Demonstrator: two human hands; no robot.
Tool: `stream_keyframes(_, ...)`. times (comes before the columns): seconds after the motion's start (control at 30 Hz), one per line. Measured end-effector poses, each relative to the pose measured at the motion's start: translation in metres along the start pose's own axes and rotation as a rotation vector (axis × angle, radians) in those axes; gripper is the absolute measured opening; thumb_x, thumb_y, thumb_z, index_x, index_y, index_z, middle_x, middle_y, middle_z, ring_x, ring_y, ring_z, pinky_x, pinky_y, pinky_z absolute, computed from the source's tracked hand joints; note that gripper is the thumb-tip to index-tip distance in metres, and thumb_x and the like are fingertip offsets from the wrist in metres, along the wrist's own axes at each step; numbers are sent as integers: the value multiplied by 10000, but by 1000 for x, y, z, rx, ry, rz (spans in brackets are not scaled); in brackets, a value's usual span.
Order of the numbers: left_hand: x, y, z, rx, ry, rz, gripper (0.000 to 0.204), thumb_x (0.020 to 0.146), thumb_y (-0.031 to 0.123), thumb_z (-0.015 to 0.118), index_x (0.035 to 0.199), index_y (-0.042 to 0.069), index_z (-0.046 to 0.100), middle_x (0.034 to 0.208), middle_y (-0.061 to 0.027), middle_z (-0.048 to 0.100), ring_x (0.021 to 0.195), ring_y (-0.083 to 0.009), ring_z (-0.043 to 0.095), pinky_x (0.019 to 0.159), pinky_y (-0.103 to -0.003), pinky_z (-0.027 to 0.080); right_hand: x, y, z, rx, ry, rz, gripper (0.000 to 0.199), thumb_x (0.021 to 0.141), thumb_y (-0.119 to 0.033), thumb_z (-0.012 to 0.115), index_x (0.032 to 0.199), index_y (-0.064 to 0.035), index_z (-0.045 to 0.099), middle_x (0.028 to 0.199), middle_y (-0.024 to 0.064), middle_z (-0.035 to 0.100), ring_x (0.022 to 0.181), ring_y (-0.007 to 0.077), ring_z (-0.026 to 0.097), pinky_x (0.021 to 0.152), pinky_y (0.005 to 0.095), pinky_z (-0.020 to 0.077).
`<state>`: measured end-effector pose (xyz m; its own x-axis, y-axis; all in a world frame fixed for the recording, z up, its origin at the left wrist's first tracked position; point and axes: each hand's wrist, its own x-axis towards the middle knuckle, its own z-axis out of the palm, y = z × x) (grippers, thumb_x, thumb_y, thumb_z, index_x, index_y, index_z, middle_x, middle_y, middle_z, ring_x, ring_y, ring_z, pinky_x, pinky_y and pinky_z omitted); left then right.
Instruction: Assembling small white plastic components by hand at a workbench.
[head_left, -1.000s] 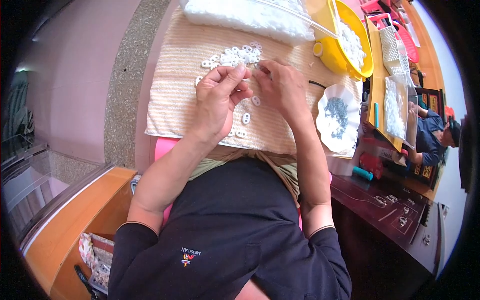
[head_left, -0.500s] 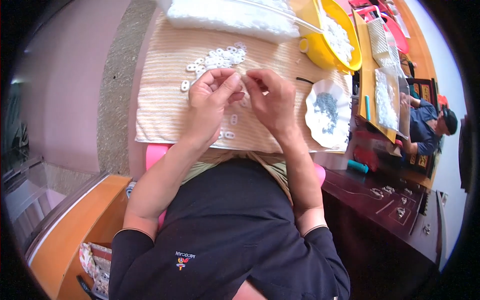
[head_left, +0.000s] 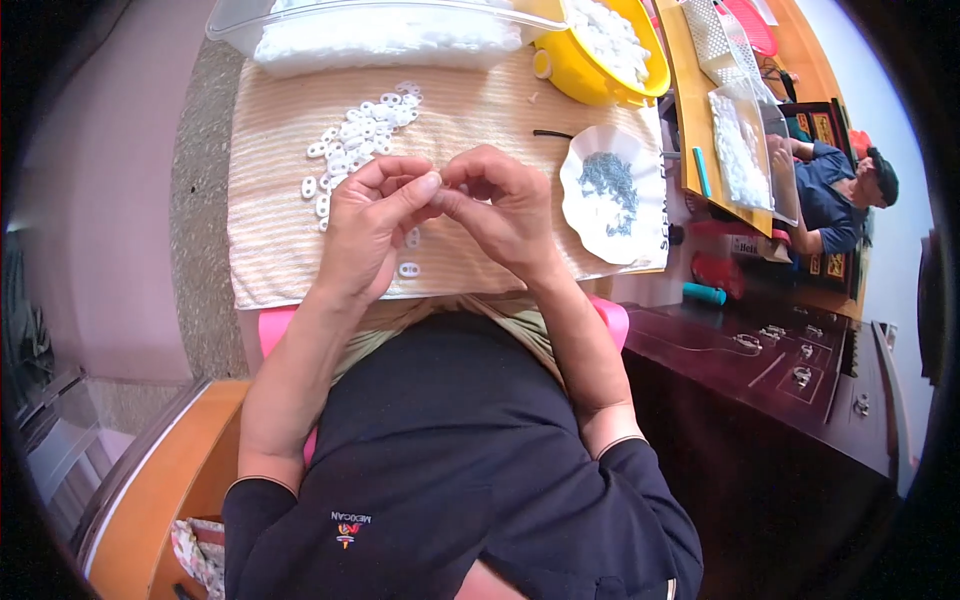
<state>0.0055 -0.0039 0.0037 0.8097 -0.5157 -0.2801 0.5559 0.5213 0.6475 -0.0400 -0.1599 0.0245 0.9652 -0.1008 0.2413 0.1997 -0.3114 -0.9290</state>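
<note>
My left hand [head_left: 372, 228] and my right hand [head_left: 505, 212] meet fingertip to fingertip over a striped beige cloth [head_left: 270, 240]. Both pinch something small between thumb and forefinger; it is hidden by the fingers. A heap of small white plastic pieces [head_left: 355, 140] lies on the cloth just beyond my left hand. A few loose white pieces [head_left: 409, 268] lie under my palms. A white scalloped dish [head_left: 610, 190] with tiny dark parts sits to the right of my right hand.
A clear tray [head_left: 380, 30] of white pieces stands at the far edge, a yellow bowl [head_left: 600, 60] of white pieces beside it. To the right are bags of parts [head_left: 745, 150], a dark wooden cabinet [head_left: 790, 370] and a seated person [head_left: 830, 190].
The view has tilted down, so the cloth and my hands sit lower in the picture. My fingertips stay pinched together, with the hands drawn slightly closer to my body.
</note>
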Motion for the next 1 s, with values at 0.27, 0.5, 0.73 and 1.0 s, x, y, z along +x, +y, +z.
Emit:
stream_keyframes(0.27,-2,0,4,32,-25,17,99,871,14,648,963,-2,613,888,-100,671,813,-169,678,737,-287,589,-29,-22,-90,-468,22,72,199,777,36,705,966,3,651,873,56,642,733,91,599,646,224,498)
stream_keyframes(0.5,-5,-5,6,72,-26,29,94,895,23,621,975,-18,594,899,-113,664,837,-194,686,733,-290,594,-48,-11,-141,-942,36,309,212,764,-48,682,972,-13,670,773,91,664,683,182,642,651,305,502)
stream_keyframes(0.73,-5,-7,7,82,-40,25,101,901,29,612,985,-22,586,902,-114,657,840,-198,685,742,-299,595,-46,0,-136,-1091,-32,372,209,766,-115,655,960,-41,683,843,132,685,794,312,660,744,386,504)
stream_keyframes(1.0,-5,-7,6,72,-34,14,99,898,20,611,985,-21,588,896,-108,654,829,-190,681,748,-300,593,-38,5,-137,-1102,-96,417,169,759,-110,623,884,-24,697,813,150,682,769,320,664,715,377,515)
